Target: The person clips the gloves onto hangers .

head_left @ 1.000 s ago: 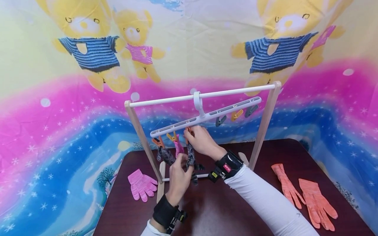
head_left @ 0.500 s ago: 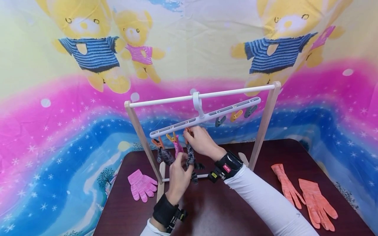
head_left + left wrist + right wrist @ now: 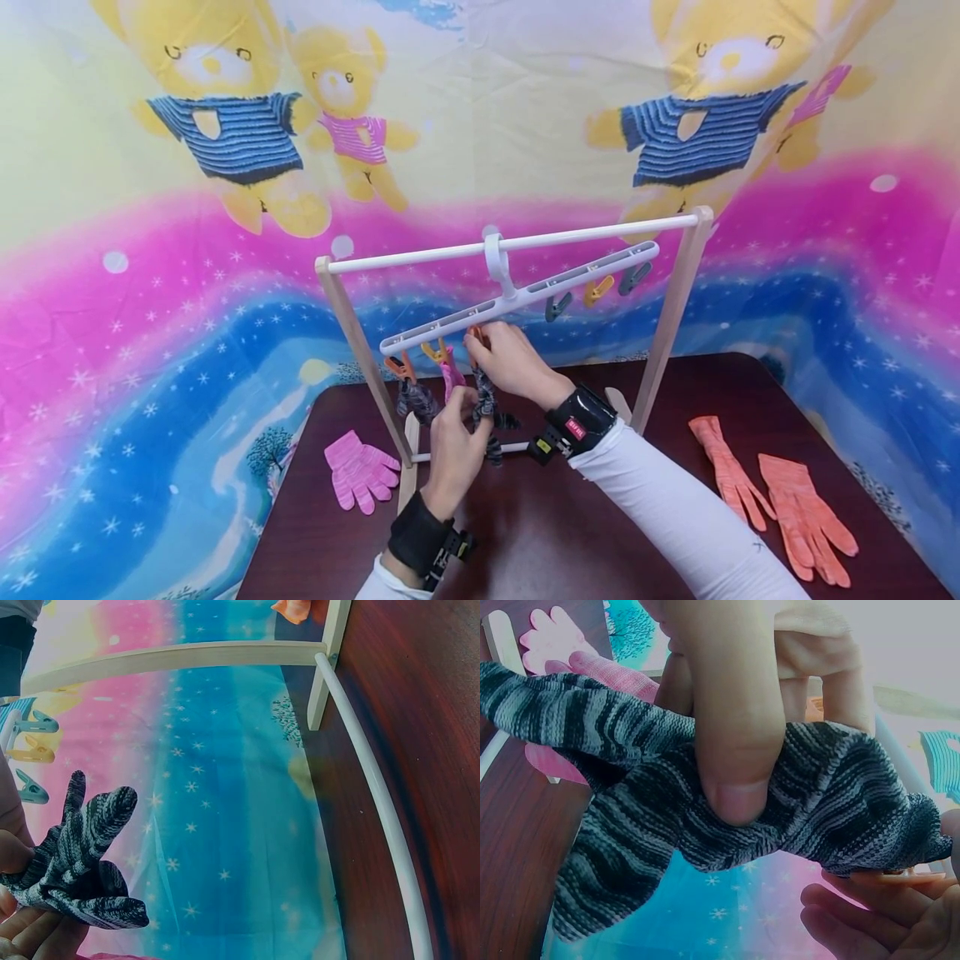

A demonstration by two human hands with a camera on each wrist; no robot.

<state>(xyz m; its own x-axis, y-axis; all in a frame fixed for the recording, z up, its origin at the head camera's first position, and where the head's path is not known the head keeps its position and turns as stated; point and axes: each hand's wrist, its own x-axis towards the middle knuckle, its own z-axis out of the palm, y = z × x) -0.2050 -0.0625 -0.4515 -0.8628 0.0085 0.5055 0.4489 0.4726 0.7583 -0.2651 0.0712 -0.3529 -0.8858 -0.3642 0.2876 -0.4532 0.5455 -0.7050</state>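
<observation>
A black-and-grey knit glove point(image 3: 641, 799) hangs below the white clip hanger point(image 3: 517, 298). My left hand point(image 3: 459, 446) pinches the glove midway, its thumb pressed on the knit in the right wrist view. At the glove's upper end my right hand point(image 3: 513, 358) grips an orange clothespin point(image 3: 477, 337), mostly hidden behind the fingers. To the left hang another grey-black glove point(image 3: 417, 402) in an orange clothespin point(image 3: 400, 367) and a pink glove point(image 3: 452, 375) in a yellow clothespin point(image 3: 435, 352). In the left wrist view the held glove's fingers point(image 3: 97, 825) dangle loose.
The hanger hooks over the white rod point(image 3: 600, 232) of a wooden rack point(image 3: 671, 317). Bare grey point(image 3: 557, 308) and yellow clothespins point(image 3: 599, 292) hang at its right. On the dark table point(image 3: 555, 533) lie a pink glove point(image 3: 362, 471) at left and two orange gloves point(image 3: 806, 517) at right.
The hanger and its hook have shifted slightly left along the rod. Both hands keep nearly the same place and grip.
</observation>
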